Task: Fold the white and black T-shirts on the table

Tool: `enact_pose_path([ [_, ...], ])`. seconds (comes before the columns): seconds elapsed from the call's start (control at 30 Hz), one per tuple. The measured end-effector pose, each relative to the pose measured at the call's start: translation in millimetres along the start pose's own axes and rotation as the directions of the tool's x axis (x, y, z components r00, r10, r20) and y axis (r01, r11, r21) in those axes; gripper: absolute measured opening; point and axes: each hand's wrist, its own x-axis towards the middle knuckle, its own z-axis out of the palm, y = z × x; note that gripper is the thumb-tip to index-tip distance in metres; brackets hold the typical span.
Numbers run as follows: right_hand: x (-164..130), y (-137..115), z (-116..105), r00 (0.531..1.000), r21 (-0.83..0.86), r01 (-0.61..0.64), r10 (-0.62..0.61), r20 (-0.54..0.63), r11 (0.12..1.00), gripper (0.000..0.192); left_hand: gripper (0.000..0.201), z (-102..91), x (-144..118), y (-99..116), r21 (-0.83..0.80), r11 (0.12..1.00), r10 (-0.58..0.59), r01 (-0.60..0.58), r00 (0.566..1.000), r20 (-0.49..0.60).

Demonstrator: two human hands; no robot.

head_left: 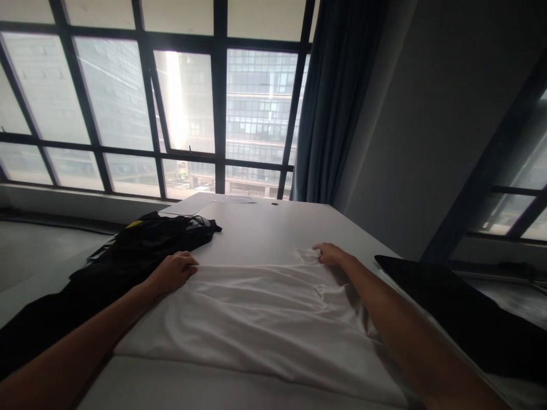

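A white T-shirt (pixel 256 319) lies spread across the table in front of me, with creases running over it from side to side. Its far left corner is pinched in my left hand (pixel 177 267), fingers closed on the fabric. At the far right, my right hand (pixel 330 253) grips the cloth beside a small flap that looks like a sleeve. Between the two hands the far edge runs nearly straight. Bunched folds show near my right forearm, which hides part of the right side.
Dark clothing (pixel 141 250) lies heaped along the table's left side. Papers (pixel 192 206) rest at the far end of the white table (pixel 265 228), near a round dark spot. A black item (pixel 461 307) is at the right. Windows and a blue curtain (pixel 329 102) stand beyond.
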Motion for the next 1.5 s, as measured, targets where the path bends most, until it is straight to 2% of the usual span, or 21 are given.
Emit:
enact_pose_path([
  [0.1, -19.2, -8.3, -21.7, 0.972, -0.129, -0.079, 0.047, -0.231, 0.988, 0.026, 0.033, -8.2, 1.6, 5.6, -0.011, 1.000, -0.007, 0.005, 0.987, -0.158],
  [0.2, -52.2, -9.3, -52.2, 0.834, -0.090, -0.158, 0.084, -0.545, 0.983, 0.026, 0.034, -22.9, 2.1, 7.7, -0.050, 0.999, -0.013, -0.003, 0.949, -0.315],
  [0.27, -80.2, -3.3, -67.1, 0.771, -0.045, -0.113, 0.059, -0.634, 0.993, 0.021, 0.034, -34.6, -0.1, 6.6, -0.073, 0.997, 0.007, -0.034, 0.938, -0.347],
  [0.3, -95.8, 1.0, -71.0, 0.789, -0.033, -0.048, 0.018, -0.614, 0.998, 0.017, 0.035, -40.2, -2.1, 5.3, -0.085, 0.995, 0.022, -0.054, 0.940, -0.340],
  [0.33, -112.0, 5.6, -72.2, 0.844, -0.020, 0.035, -0.040, -0.535, 0.999, 0.015, 0.036, -45.3, -4.8, 3.6, -0.105, 0.992, 0.040, -0.077, 0.949, -0.314],
  [0.4, -144.4, 13.3, -67.6, 0.952, 0.083, 0.185, -0.157, -0.263, 0.979, 0.014, 0.038, -53.2, -11.5, -0.3, -0.162, 0.982, 0.066, -0.101, 0.975, -0.211],
  [0.47, -172.4, 17.2, -57.2, 0.974, 0.268, 0.220, -0.228, 0.000, 0.938, 0.022, 0.042, -57.7, -18.4, -3.3, -0.216, 0.974, 0.061, -0.073, 0.996, -0.060],
  [0.53, -191.2, 17.0, -46.9, 0.962, 0.407, 0.177, -0.246, 0.122, 0.896, 0.036, 0.045, -59.8, -24.0, -3.4, -0.236, 0.971, 0.040, -0.025, 0.997, 0.059],
  [0.63, -199.7, 15.4, -41.1, 0.966, 0.475, 0.151, -0.231, 0.114, 0.867, 0.036, 0.045, -61.9, -28.2, 2.5, -0.228, 0.973, 0.042, -0.022, 0.996, 0.083],
  [0.7, -197.6, 17.9, -44.1, 0.983, 0.496, 0.172, -0.183, -0.027, 0.851, 0.035, 0.042, -64.6, -29.2, 7.3, -0.212, 0.976, 0.057, -0.050, 0.998, 0.030],
  [0.8, -197.5, 28.6, -51.8, 0.966, 0.543, 0.200, -0.073, -0.246, 0.816, 0.046, 0.038, -71.0, -31.0, 8.4, -0.192, 0.976, 0.092, -0.100, 0.995, -0.049],
  [0.87, -204.1, 37.0, -56.3, 0.981, 0.579, 0.179, -0.097, -0.170, 0.796, 0.051, 0.036, -75.2, -33.5, 4.4, -0.197, 0.972, 0.125, -0.129, 0.992, -0.032],
  [0.93, -214.0, 43.1, -59.7, 0.979, 0.603, 0.096, -0.186, 0.089, 0.792, 0.052, 0.034, -77.4, -36.4, -0.5, -0.237, 0.961, 0.151, -0.139, 0.988, 0.033],
  [1.0, -221.8, 45.3, -61.8, 0.910, 0.595, 0.001, -0.247, 0.332, 0.803, 0.056, 0.039, -76.5, -38.4, -2.5, -0.290, 0.951, 0.147, -0.110, 0.983, 0.111],
  [1.03, -223.4, 45.0, -62.0, 0.886, 0.585, -0.027, -0.252, 0.390, 0.811, 0.059, 0.042, -74.7, -38.7, -1.7, -0.303, 0.949, 0.132, -0.083, 0.981, 0.143],
  [1.1, -220.9, 41.7, -59.7, 0.908, 0.556, -0.018, -0.220, 0.358, 0.831, 0.064, 0.049, -69.1, -38.2, 3.7, -0.283, 0.959, 0.082, -0.030, 0.981, 0.174],
  [1.2, -207.0, 32.1, -48.0, 0.983, 0.482, 0.051, -0.131, 0.132, 0.875, 0.068, 0.054, -57.7, -35.7, 15.7, -0.219, 0.976, 0.053, -0.013, 0.983, 0.177],
  [1.27, -197.1, 25.6, -36.3, 0.992, 0.440, 0.062, -0.104, 0.072, 0.896, 0.071, 0.052, -50.3, -34.0, 21.2, -0.209, 0.977, 0.082, -0.030, 0.967, 0.241],
  [1.33, -189.9, 21.8, -24.7, 0.986, 0.382, 0.056, -0.112, 0.125, 0.923, 0.076, 0.043, -44.6, -32.8, 22.0, -0.204, 0.978, 0.107, -0.040, 0.938, 0.329],
  [1.4, -185.6, 22.3, -15.5, 0.971, 0.284, 0.042, -0.106, 0.214, 0.958, 0.084, 0.033, -42.1, -32.0, 18.4, -0.197, 0.979, 0.130, -0.060, 0.923, 0.363],
  [1.5, -180.8, 29.8, -7.2, 0.958, 0.171, 0.012, -0.061, 0.282, 0.985, 0.093, 0.028, -47.4, -31.8, 11.4, -0.176, 0.978, 0.156, -0.109, 0.948, 0.278],
])
